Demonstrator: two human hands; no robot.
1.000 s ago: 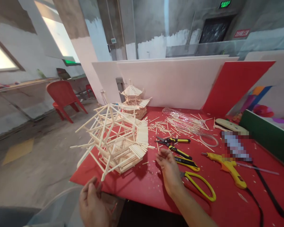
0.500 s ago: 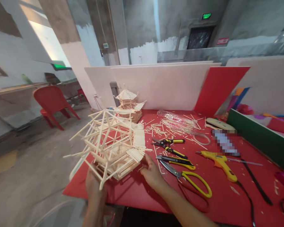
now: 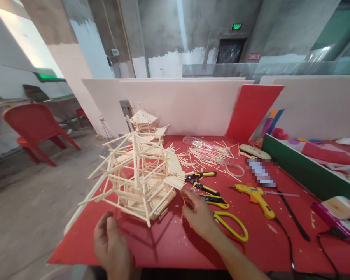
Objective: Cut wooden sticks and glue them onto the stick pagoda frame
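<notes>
A large model made of thin wooden sticks (image 3: 140, 175) stands tilted on the left part of the red table (image 3: 175, 245). My left hand (image 3: 112, 245) hovers just off its near corner, fingers loosely bent and apart from the sticks, with nothing in them. My right hand (image 3: 198, 214) lies palm down on the table at the model's right base. Its fingertips reach towards the lowest sticks, and a short loose stick lies by them. A smaller finished stick pagoda (image 3: 144, 120) stands behind the model.
To the right of my right hand lie yellow scissors (image 3: 233, 227), a utility knife (image 3: 217, 201), pliers (image 3: 201, 177), a yellow glue gun (image 3: 255, 196) with its cable, a tape ring (image 3: 236, 170) and loose sticks (image 3: 204, 153). White boards (image 3: 186, 105) stand behind. A red chair (image 3: 35, 128) stands off left.
My left hand had touched the model's near underside and has since come off it and dropped back. The model has tipped more upright. My right hand moved to its base. The view swung right.
</notes>
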